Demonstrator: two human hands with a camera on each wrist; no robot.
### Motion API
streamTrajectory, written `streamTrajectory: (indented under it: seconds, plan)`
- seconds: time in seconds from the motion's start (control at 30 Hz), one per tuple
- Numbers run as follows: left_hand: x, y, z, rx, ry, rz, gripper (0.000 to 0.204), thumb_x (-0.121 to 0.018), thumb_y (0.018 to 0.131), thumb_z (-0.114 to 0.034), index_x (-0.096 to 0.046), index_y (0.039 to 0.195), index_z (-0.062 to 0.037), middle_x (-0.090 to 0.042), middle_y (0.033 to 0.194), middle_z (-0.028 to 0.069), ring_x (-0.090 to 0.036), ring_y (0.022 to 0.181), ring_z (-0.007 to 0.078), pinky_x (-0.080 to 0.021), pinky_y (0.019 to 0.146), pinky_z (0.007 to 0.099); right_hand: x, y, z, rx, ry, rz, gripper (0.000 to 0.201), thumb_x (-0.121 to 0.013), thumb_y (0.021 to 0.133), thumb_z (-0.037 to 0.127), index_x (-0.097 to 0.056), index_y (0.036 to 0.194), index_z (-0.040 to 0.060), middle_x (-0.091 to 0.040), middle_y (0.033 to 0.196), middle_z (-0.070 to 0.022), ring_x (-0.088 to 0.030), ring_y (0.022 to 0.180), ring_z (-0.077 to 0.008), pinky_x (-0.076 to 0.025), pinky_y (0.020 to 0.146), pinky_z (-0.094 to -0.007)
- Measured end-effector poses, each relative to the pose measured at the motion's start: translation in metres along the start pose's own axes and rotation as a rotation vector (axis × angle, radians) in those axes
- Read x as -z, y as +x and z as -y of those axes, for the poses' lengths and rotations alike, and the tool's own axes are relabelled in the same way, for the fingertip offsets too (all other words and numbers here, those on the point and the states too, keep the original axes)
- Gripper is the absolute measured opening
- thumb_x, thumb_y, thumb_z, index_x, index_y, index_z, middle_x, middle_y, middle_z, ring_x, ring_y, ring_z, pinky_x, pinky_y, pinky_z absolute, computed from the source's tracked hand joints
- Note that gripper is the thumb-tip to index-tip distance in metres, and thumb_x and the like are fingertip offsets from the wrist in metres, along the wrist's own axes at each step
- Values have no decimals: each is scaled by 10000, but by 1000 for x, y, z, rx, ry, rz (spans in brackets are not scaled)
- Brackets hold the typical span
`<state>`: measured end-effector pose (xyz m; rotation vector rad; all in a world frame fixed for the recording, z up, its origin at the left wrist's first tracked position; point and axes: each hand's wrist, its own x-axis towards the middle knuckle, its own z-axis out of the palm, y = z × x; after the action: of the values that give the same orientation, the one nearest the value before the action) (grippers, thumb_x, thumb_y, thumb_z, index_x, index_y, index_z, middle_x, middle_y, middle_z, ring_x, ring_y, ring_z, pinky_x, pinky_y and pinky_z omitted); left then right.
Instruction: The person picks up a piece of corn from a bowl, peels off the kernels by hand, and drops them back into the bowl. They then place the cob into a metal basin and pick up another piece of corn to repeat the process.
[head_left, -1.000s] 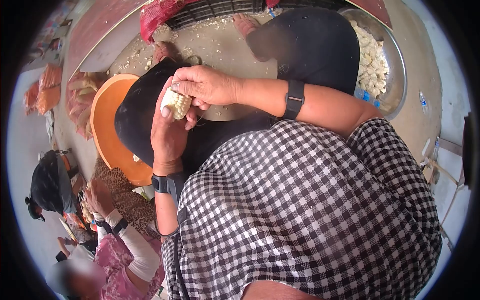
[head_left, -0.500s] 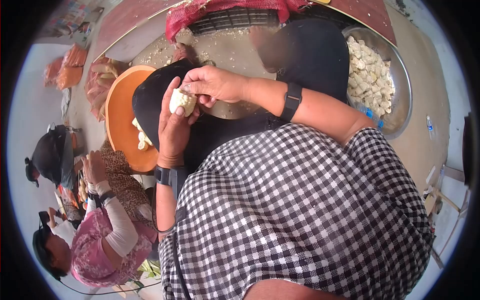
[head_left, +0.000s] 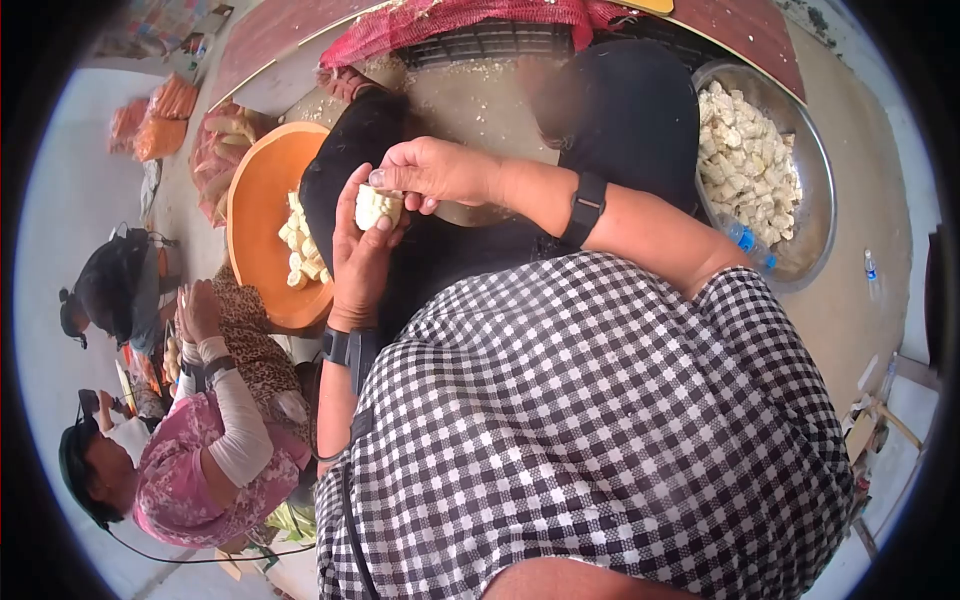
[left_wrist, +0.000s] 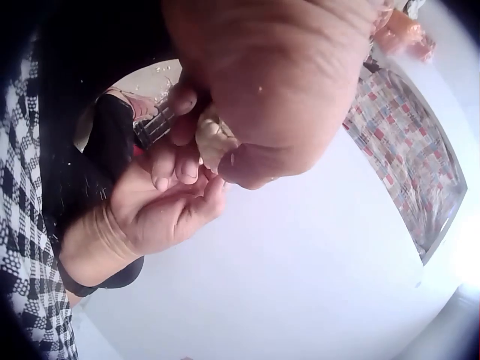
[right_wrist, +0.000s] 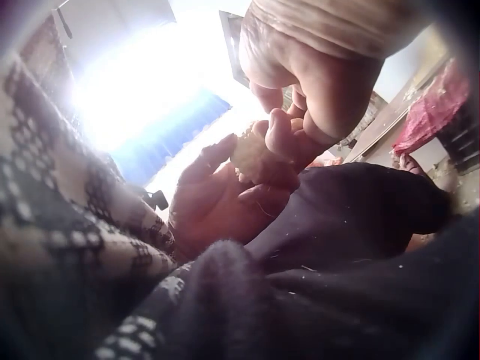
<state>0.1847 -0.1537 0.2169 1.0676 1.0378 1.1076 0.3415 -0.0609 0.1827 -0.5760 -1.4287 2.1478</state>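
Observation:
A short piece of pale corn cob (head_left: 378,208) is held over the lap. My left hand (head_left: 360,262) grips it from below, thumb on its near side. At its upper end the fingers and thumb of my right hand (head_left: 440,172) pinch the kernels. In the left wrist view the cob piece (left_wrist: 214,139) shows between the left hand (left_wrist: 274,82) and the right hand (left_wrist: 154,206). The right wrist view shows the cob (right_wrist: 259,159) with the right hand (right_wrist: 322,82) touching it from above and the left hand (right_wrist: 217,202) around it.
An orange basin (head_left: 262,230) with cob pieces stands at the left; a metal bowl (head_left: 822,190) of pale pieces and a plastic bottle (head_left: 750,245) are at the right. Red mesh (head_left: 450,25) hangs over black crates. Another person (head_left: 215,440) sits at the lower left.
The head view has shifted, showing more of the basin's pieces and the metal bowl. Both hands keep hold of the cob, which has turned slightly in the grip.

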Motion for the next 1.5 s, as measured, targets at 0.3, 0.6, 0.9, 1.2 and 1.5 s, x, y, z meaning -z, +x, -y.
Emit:
streamTrajectory:
  seconds: [0.3, 0.6, 0.9, 1.2, 1.5]
  plan:
    - [-1, -1, 28, 81, 68, -53, 700, -663, 791, -164, -321, 1386, -28, -497, 1167, 57, -510, 988, 122, -434, 825, 223, 7, -6, -25, -139, -123, -79, 296, -560, 908, 334, -587, 953, 43, -553, 772, -7, -484, 637, -68, -433, 537, -210]
    - [6, -4, 57, 131, -18, -54, 713, -665, 793, -142, -295, 1394, -37, -528, 1095, 41, -513, 910, 102, -422, 765, 205, 12, -10, -47, -197, 1, -90, 257, -550, 918, 266, -583, 954, 14, -572, 791, -29, -507, 651, -76, -446, 543, -203]
    - [5, 1, 61, 69, 165, -59, 571, -732, 739, -69, -450, 1235, -48, -529, 1110, 33, -523, 1006, 123, -432, 883, 259, 16, -12, -50, -230, -70, -55, 248, -537, 881, 223, -562, 984, -1, -566, 742, -25, -494, 571, -75, -416, 508, -232]
    - [12, 3, 63, -137, 653, 19, 502, -694, 780, -58, -438, 1212, -62, -516, 1017, 16, -528, 928, 105, -438, 820, 228, 5, -14, -53, -257, -94, -112, 241, -470, 873, 183, -564, 999, 0, -594, 853, -80, -553, 699, -140, -465, 595, -270]
    - [10, -1, 58, 37, 328, -27, 506, -681, 790, -53, -398, 1208, -88, -514, 1006, 10, -526, 893, 88, -448, 754, 208, -4, -10, -43, -247, -201, -109, 252, -422, 822, 61, -549, 1035, 13, -561, 876, -59, -530, 737, -128, -447, 618, -270]
